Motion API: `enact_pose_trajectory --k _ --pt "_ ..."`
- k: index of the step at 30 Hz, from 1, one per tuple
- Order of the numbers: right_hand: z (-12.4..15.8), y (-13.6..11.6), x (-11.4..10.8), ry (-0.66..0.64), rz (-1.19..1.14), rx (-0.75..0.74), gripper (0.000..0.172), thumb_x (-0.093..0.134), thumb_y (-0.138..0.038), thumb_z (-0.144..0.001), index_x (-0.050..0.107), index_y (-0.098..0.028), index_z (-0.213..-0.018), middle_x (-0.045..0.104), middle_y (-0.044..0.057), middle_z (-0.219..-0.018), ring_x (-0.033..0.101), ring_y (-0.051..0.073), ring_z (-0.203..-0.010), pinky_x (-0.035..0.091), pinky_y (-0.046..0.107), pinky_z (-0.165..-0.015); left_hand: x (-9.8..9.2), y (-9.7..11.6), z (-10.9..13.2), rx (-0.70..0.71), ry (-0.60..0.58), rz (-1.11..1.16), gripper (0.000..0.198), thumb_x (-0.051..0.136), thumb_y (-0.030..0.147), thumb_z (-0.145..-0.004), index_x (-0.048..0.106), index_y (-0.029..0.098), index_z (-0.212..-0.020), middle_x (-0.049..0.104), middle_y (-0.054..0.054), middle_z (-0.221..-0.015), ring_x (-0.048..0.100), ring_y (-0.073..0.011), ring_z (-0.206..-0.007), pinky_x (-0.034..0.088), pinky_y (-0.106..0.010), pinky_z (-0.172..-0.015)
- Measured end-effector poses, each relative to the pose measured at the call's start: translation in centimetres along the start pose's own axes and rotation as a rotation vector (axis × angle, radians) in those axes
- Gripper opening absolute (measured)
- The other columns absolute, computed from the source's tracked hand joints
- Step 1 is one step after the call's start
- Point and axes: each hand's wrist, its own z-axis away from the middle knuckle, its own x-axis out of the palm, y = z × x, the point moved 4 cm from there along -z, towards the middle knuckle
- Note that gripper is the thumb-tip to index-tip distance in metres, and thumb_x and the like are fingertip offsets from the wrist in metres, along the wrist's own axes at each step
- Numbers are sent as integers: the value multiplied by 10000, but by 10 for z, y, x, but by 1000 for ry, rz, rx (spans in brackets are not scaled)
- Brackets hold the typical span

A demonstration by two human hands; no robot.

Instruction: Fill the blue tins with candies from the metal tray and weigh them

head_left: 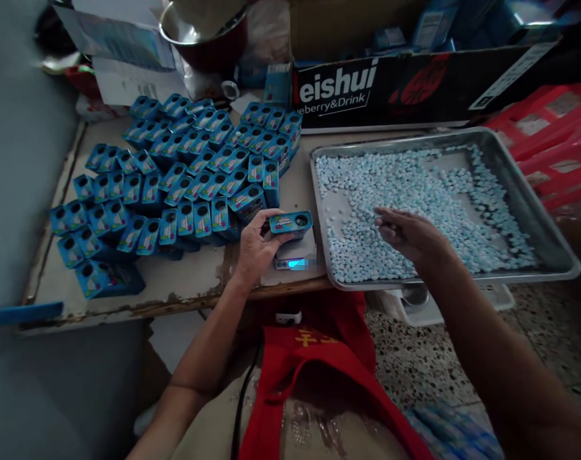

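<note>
Left hand (257,248): grips a small blue tin (291,223), holding it just above a scale (294,255) with a lit display.
Right hand (405,235): hovers over pale blue tablets (415,185), fingers (382,225) bunched, contents hidden.
Tray (534,211): metal, holds the tablets, overhangs the tabletop (175,287) edge.
Tin stack (185,172): many blue tins, left of the tray.
Behind: cardboard box (395,83), metal bowl (201,25).

Black carton (415,86), steel bowl (194,19) at the back; red bag (319,370) below.
</note>
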Motion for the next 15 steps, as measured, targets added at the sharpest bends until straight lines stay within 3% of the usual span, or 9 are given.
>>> enact_pose_trajectory --k 3,7,10,15 --pt "3 -12 10 -48 -86 131 466 1057 -518 -704 702 -246 -834 581 -7 -696 376 85 -529 269 239 -410 5 -12 -1 -14 -27 21 467 951 372 -865 745 220 -1256 805 -39 -1165 799 -217 -1048 675 -336 -990" --pt "2 -28 31 -62 -107 101 469 1055 -480 -754 646 -251 -780 485 -36 -653 391 85 -544 327 227 -430 5 -15 -3 26 -96 34 572 990 388 -853 733 233 -1340 804 -68 -1275 810 -246 -1153 678 -383 -1073" --pt "3 -36 49 -83 -109 128 366 1048 -380 -738 727 -272 -878 536 -33 -705 481 104 -611 429 229 -495 -8 -4 3 107 -74 -34 653 1002 381 -857 714 242 -1426 787 -97 -1381 785 -269 -1282 648 -425 -1173" --pt "9 -57 76 -192 -17 164 278 964 -334 -806 774 -267 -998 662 4 -817 572 135 -689 503 280 -584 -45 19 28 163 58 -300 473 936 378 -944 766 255 -1369 807 -83 -1343 778 -269 -1273 642 -440 -1190"
